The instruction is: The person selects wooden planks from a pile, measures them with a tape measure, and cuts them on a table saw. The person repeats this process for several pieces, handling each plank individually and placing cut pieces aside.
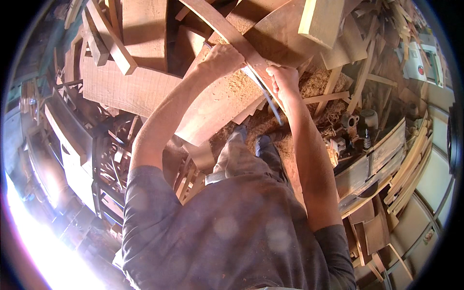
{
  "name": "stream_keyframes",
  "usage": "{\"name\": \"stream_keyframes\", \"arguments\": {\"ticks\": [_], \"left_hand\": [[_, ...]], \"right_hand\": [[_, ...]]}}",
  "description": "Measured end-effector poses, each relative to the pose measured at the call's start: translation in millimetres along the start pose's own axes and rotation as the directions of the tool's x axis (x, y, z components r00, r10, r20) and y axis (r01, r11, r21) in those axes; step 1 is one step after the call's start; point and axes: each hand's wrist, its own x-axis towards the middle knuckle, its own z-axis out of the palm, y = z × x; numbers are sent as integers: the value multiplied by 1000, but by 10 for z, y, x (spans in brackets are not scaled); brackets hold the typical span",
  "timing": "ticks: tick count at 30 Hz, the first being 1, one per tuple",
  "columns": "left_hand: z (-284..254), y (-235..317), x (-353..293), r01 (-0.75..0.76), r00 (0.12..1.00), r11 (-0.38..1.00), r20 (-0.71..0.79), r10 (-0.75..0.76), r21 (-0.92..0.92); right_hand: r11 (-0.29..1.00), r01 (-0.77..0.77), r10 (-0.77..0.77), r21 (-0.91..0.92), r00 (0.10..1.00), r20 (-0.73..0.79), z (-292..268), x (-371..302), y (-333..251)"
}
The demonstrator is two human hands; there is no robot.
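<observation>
A long, curved wooden piece (232, 35) runs from the top of the view down between my two hands. My left hand (224, 59) is a closed fist against its left side; a small dark tip shows beyond the knuckles, but what the fist holds is hidden. On the other side, my right hand (284, 81) has its fingers curled beside the wood's right edge, and I cannot make out what is in them. A thin bluish strip (270, 102) slants down from between the hands. Beneath lies a broad plank (212, 113) sprinkled with sawdust.
Thick boards (145, 36) and a squared beam (321, 21) crowd the far side. Shavings (316, 89) heap on the right, near a metal machine part (349, 121). Stacked curved strips (411, 166) lie farther right. Scrap wood and a dark metal frame (94, 159) stand at left.
</observation>
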Motion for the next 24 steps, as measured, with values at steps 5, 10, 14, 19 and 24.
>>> {"name": "stream_keyframes", "arguments": {"ticks": [5,10,14,19,24], "left_hand": [[-100,7,-19,18,1000,998,24,-16,-66],[-161,30,-21,20,995,999,99,-17,-28],[26,-25,-45,51,998,999,22,-51,-8],[-26,27,-395,-159,987,919,-46,153,-360],[-271,254,-761,-68,952,836,215,216,-544]], "right_hand": [[995,90,-92,-45,995,-43,63,-44,34],[746,198,-305,-636,950,-63,251,-74,491],[539,235,-305,-809,950,72,422,-717,798],[770,382,-375,-511,919,123,-344,-1034,1179],[970,-243,223,17,915,335,-1041,-1614,1394]]}}
